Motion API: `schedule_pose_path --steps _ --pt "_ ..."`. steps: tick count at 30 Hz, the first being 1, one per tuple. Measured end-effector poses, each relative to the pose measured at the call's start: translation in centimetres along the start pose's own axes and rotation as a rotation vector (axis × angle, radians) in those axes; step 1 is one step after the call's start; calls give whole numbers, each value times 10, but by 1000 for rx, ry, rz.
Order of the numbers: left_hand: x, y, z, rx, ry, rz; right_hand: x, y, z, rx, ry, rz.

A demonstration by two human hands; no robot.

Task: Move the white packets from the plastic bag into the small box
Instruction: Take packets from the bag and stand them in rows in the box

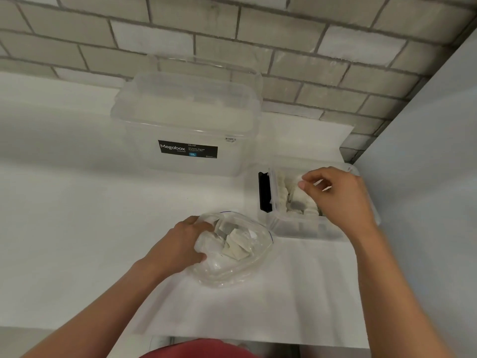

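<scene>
Head view only.

- Desk (pixel 64 228): white top, brick wall (pixel 284 34) along its far edge, grey side panel (pixel 426 177) on the right.
- Small box (pixel 296 227): clear, open on top, sits at the desk's far right corner close to the side panel. There's a black latch (pixel 264 192) on its left end. White packets (pixel 285 195) are already stacked inside.
- Right hand (pixel 340 195): over the small box with fingers curled. Thumb and fingertips are clamped on the held packet (pixel 295 180), just above the ones inside. Bits of white show between the fingers.
- Plastic bag (pixel 232 272): clear, lies mid-desk, just front-left of the small box. Can't tell if the two touch. The bagged packets (pixel 236 245) sit in a loose heap inside it.
- Left hand (pixel 180 241): on the bag's left side, fingers curled into the plastic and gripping it.
- Megabox tub (pixel 185 120): big, clear, lid on, at the far edge against the brick wall, left of the small box. Its black label (pixel 187 149) faces the front.
- Red garment (pixel 196 350) shows at the desk's front edge.
</scene>
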State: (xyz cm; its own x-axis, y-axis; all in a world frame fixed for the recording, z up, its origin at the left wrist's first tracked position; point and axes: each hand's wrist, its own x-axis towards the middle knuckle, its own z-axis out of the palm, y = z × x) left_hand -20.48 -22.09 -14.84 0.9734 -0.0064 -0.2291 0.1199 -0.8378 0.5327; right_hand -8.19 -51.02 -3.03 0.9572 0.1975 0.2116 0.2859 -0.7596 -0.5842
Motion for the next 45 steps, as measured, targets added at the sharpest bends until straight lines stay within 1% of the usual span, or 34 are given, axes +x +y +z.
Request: schedule_pose_path --steps 2,3,6,7,9,11,12,14,19,24,27,32,39,45 --pt "-1 -1 0 1 3 0 -25 -23 10 96 -11 -55" --pt "-1 -1 0 4 5 -1 -36 -34 18 132 -51 -90" --pt "-1 -1 0 -8 6 2 -64 -57 52 152 -294 -179" --pt "-2 0 0 -16 8 9 -70 -60 66 111 -383 -184" --pt "-2 0 0 -17 9 17 -75 -59 93 -88 -487 -196" --pt "-1 -2 0 -5 3 8 -76 -53 113 -310 -513 -194" --pt "-1 -2 0 4 2 5 -77 -50 118 -374 -524 -171" --pt "-1 -3 1 12 0 4 -78 -46 122 -429 -554 -123" --pt "-1 -4 2 12 -4 4 -81 -41 129 -481 -537 -89" --pt "-1 -5 3 20 0 13 -87 -43 130 -359 -461 -97" --pt "1 -5 3 28 1 18 -93 -43 133 -336 -439 -106" --pt "2 -5 4 49 -4 27 -81 -45 136 -356 -320 -53" --pt "2 -3 2 57 -8 27 -67 -55 150 -493 -391 36" --pt "2 -4 3 50 -7 19 -64 -51 139 -424 -401 26"
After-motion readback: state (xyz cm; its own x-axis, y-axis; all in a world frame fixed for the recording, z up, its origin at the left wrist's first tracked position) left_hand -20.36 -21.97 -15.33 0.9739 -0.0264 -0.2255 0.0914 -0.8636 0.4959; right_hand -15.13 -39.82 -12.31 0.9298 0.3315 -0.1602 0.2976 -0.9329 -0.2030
